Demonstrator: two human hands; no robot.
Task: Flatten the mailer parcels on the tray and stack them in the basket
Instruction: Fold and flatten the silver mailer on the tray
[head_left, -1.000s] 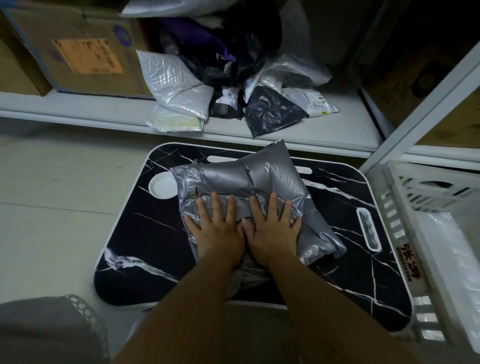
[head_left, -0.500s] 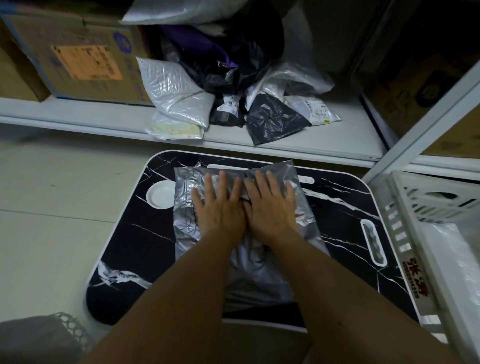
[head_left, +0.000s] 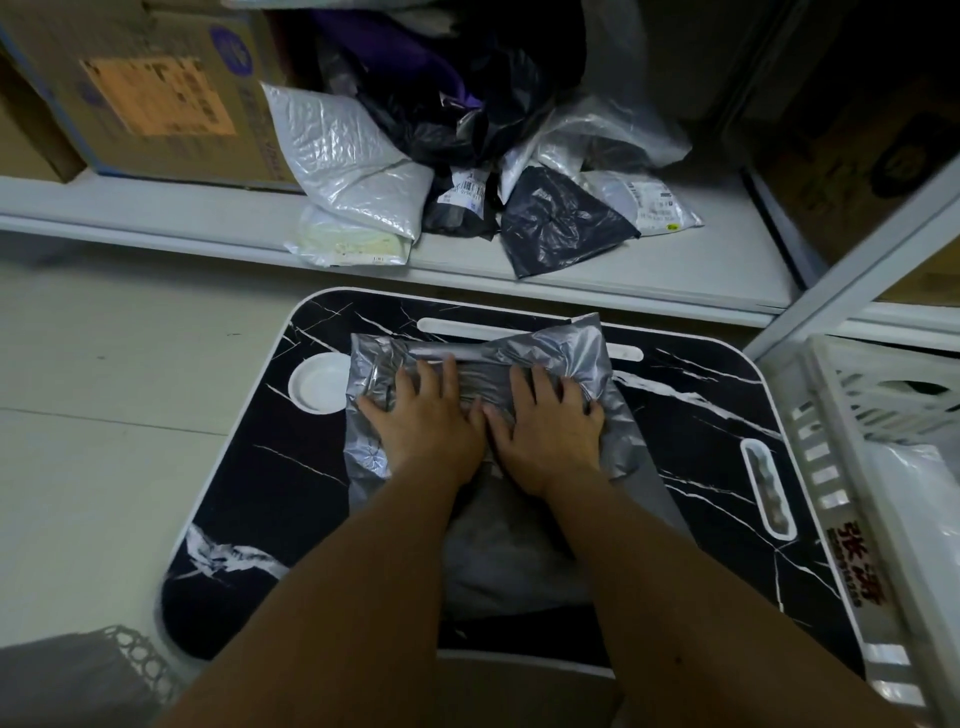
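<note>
In the middle of the frame a grey plastic mailer parcel is lying on the black marble-patterned tray, its far edge covering part of the tray's white slot. The left hand and the right hand are pressing down on it side by side, palms flat, fingers spread and nearly straight; neither is grasping anything. The parcel's near end is trailing back between the forearms. At the right edge the white slatted basket is sitting just beside the tray, with a pale mailer inside. Across the top, a pile of silver and black mailers is resting on a white shelf, next to a cardboard box.
</note>
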